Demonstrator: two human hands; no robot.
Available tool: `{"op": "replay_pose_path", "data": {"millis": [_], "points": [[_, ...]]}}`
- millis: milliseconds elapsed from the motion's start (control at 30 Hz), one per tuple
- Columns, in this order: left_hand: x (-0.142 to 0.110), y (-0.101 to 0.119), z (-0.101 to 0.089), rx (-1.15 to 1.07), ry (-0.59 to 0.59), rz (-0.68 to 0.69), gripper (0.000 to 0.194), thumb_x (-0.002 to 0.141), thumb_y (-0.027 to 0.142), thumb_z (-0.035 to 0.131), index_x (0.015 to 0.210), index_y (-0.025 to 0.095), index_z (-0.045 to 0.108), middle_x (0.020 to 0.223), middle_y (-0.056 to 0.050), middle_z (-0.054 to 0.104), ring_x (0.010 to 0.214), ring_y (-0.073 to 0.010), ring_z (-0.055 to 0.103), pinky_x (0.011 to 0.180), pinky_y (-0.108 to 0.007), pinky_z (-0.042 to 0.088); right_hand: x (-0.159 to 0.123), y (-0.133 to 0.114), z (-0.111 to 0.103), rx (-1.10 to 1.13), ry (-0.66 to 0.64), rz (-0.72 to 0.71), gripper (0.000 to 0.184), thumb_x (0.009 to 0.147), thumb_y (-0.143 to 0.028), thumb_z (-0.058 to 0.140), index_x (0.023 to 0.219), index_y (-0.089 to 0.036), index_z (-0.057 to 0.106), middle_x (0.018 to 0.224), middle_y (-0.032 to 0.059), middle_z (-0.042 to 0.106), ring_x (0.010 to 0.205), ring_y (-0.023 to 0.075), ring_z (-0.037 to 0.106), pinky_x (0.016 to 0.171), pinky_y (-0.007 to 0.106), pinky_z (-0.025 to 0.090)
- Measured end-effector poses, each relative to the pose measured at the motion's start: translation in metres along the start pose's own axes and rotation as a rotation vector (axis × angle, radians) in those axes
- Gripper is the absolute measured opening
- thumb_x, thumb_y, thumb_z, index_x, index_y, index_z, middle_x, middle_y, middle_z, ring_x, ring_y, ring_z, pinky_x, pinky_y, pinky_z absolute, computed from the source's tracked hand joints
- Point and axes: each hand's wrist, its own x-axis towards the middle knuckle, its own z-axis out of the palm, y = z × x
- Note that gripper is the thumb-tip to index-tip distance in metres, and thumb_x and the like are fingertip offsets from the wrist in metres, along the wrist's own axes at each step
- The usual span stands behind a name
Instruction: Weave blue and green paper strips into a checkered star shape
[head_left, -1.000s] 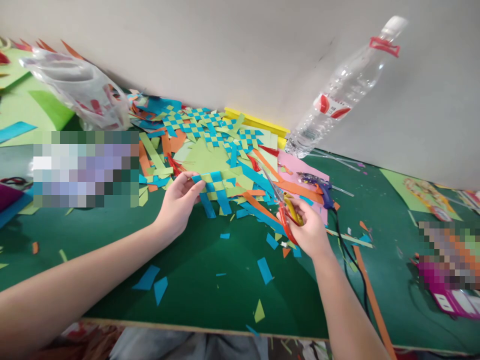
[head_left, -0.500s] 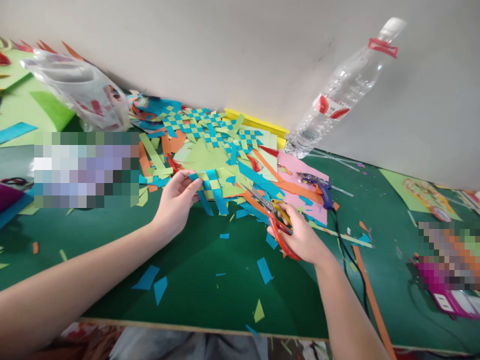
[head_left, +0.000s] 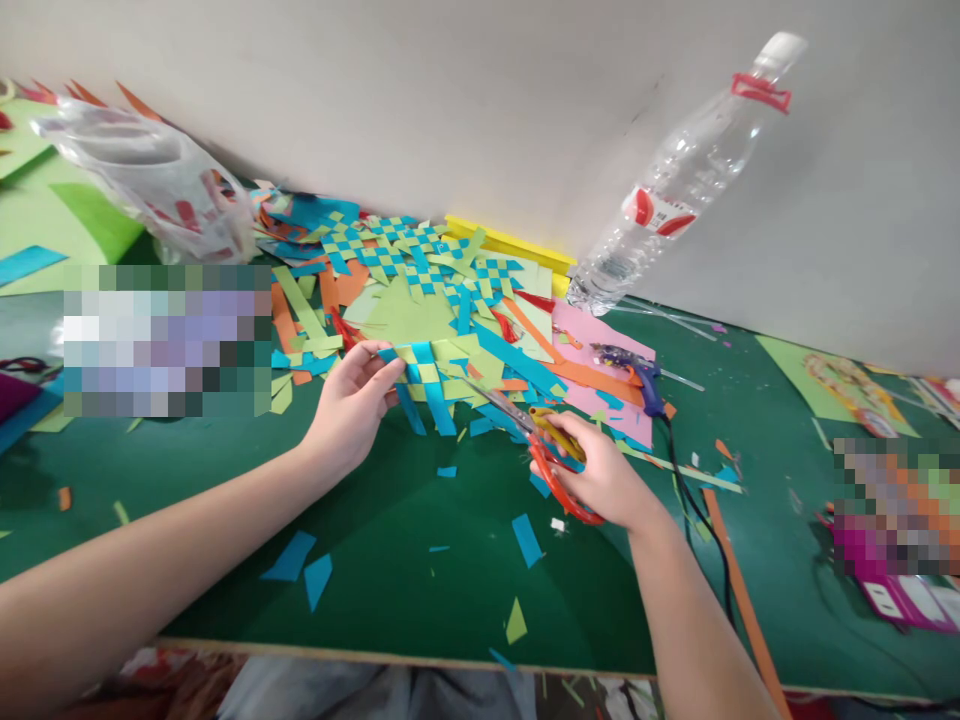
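My left hand pinches the left edge of a small woven paper piece, made of blue and light green strips. Loose blue ends hang down from it. Fingers of my right hand are in the handles of a pair of scissors, one handle red and one yellow. The blades point up and left, with the tips just right of the woven piece's green strips. From this angle the blades look nearly closed. Behind both hands lies a heap of finished blue-and-green woven paper pieces.
A tilted plastic bottle and a bagged cup stand by the wall. A blue glue gun lies on pink paper, its black cord running toward the front. Paper scraps dot the green table. A magenta power strip sits right.
The scissors have moved slightly left and their blades have come closer together. A small white bit now shows below the scissors. My left hand still holds the woven paper piece.
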Motion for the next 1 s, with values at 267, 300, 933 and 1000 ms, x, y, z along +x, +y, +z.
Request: {"op": "replay_pose_path", "data": {"millis": [267, 300, 933, 1000], "points": [[-0.0027, 0.0021, 0.0018, -0.005, -0.017, -0.024, 0.017, 0.075, 0.025, 0.068, 0.087, 0.022, 0.056, 0.077, 0.002, 0.057, 0.068, -0.0096, 0.058, 0.056, -0.019, 0.049, -0.0007, 0.0007, -0.0005, 0.02, -0.045, 0.02, 0.034, 0.078, -0.04, 0.064, 0.106, -0.022, 0.059, 0.105, 0.0065, 0.065, 0.092, 0.0214, 0.065, 0.083, 0.035, 0.052], [-0.0031, 0.0026, 0.0021, -0.004, -0.019, -0.027, 0.017, 0.075, 0.025, 0.068, 0.087, 0.022, 0.056, 0.076, 0.002, 0.057, 0.068, -0.0096, 0.058, 0.057, -0.019, 0.049, -0.0008, 0.0015, -0.0008, 0.017, -0.052, 0.022, 0.034, 0.078, -0.039, 0.064, 0.106, -0.022, 0.059, 0.104, 0.0062, 0.065, 0.092, 0.0215, 0.065, 0.083, 0.036, 0.052], [-0.0024, 0.002, 0.0014, 0.058, -0.019, -0.003, 0.017, 0.076, 0.026, 0.066, 0.088, 0.022, 0.054, 0.082, 0.001, 0.059, 0.073, -0.0118, 0.06, 0.06, -0.022, 0.051, -0.0014, -0.004, -0.003, 0.14, -0.058, 0.08, 0.022, 0.079, -0.035, 0.062, 0.093, -0.019, 0.063, 0.085, 0.0047, 0.068, 0.072, 0.0189, 0.067, 0.066, 0.031, 0.054], [-0.0022, 0.0018, 0.0009, 0.067, 0.001, 0.001, 0.017, 0.076, 0.026, 0.066, 0.088, 0.022, 0.054, 0.082, 0.001, 0.059, 0.071, -0.0109, 0.06, 0.058, -0.02, 0.05, -0.001, -0.0037, -0.0031, 0.148, -0.035, 0.1, 0.022, 0.079, -0.036, 0.062, 0.094, -0.019, 0.063, 0.082, 0.0044, 0.069, 0.072, 0.0193, 0.068, 0.065, 0.031, 0.055]]}}
